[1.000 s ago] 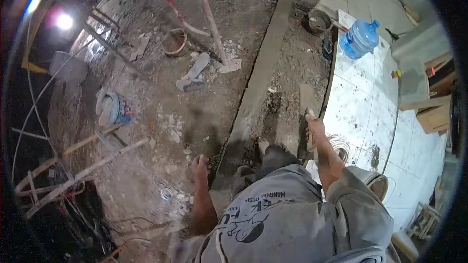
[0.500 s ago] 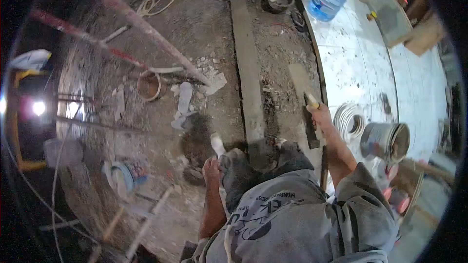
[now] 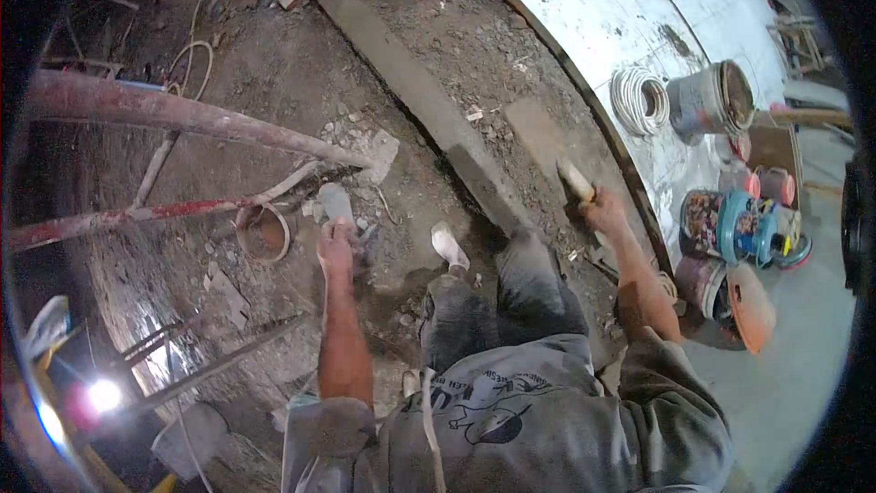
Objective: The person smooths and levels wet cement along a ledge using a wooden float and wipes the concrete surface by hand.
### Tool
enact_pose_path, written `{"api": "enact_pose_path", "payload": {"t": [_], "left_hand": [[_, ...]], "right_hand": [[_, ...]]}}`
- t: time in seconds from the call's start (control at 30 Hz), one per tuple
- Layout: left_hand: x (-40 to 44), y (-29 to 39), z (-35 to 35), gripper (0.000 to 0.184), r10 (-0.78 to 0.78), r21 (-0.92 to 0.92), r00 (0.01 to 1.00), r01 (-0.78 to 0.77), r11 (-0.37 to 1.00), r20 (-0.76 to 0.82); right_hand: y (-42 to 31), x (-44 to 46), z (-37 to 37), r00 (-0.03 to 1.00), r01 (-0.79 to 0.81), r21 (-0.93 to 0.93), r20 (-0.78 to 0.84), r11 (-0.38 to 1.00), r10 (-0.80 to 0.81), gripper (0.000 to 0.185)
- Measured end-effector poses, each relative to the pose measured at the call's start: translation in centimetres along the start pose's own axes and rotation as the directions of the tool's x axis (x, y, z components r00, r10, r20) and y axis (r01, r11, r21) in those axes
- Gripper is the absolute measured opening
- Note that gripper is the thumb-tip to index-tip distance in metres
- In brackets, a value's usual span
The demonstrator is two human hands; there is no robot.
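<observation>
My right hand (image 3: pixel 602 212) is closed around the pale handle of a plastering trowel (image 3: pixel 538 132), whose flat rectangular blade lies over the rough ground right of a smooth grey mortar strip (image 3: pixel 383 50). On the other side, my left hand (image 3: pixel 338 242) is held out with its fingers curled in. Just beyond its knuckles shows a pale, sole-shaped piece (image 3: pixel 336 204), perhaps a sandal; I cannot tell whether the hand touches it. The inside of that hand is hidden. Between my arms, a light-coloured shoe (image 3: pixel 448 246) rests on the dirt beside the mortar strip.
Red and white poles (image 3: pixel 210 119) slant in from the left, near a round tub (image 3: pixel 265 233). Right of a raised edge (image 3: pixel 584 82) lie white tiles (image 3: pixel 630 5), a white coil (image 3: pixel 639 100), a bucket (image 3: pixel 712 100) and several paint containers (image 3: pixel 739 228). A bright lamp (image 3: pixel 103 395) shines lower left.
My view has turned, so the mortar strip now slants. My left hand has moved forward and left, away from my knee. The right hand still grips the trowel.
</observation>
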State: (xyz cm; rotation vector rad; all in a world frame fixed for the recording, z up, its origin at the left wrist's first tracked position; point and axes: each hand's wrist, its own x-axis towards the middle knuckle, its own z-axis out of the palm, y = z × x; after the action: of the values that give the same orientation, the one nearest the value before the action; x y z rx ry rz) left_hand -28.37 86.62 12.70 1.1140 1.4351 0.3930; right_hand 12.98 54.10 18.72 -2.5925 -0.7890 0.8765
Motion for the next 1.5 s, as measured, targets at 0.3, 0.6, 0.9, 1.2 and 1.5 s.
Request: {"api": "enact_pose_path", "payload": {"t": [0.3,0.6,0.9,1.2,1.5], "left_hand": [[-5.0,-3.9,8.0,0.027,-0.051,0.274,0.955,-0.032,0.961,0.291],[-1.5,-18.4,17.6,0.031,0.17,0.184,0.801,-0.329,0.926,0.574],[-2.2,-16.3,25.8,0.033,-0.393,0.349,0.583,0.192,0.917,0.711],[7.5,-24.6,27.9,0.038,-0.426,0.593,0.758,0.065,0.802,0.494],[0.2,-31.7,30.5,0.038,-0.523,0.699,0.643,-0.027,0.714,0.559]], "right_hand": [[3.2,-9.5,5.7,0.977,-0.208,0.071,-0.032,0.976,0.211,0.049],[8.8,-13.2,6.9,0.88,-0.472,0.216,0.164,0.855,0.445,0.064],[9.5,-3.0,20.4,0.855,-0.505,0.252,0.274,0.825,0.44,0.063],[12.6,17.5,36.8,0.921,-0.342,0.065,0.22,0.938,0.32,0.071],[16.7,19.6,40.4,0.948,-0.306,0.124,0.132,0.944,0.29,0.067]]}}
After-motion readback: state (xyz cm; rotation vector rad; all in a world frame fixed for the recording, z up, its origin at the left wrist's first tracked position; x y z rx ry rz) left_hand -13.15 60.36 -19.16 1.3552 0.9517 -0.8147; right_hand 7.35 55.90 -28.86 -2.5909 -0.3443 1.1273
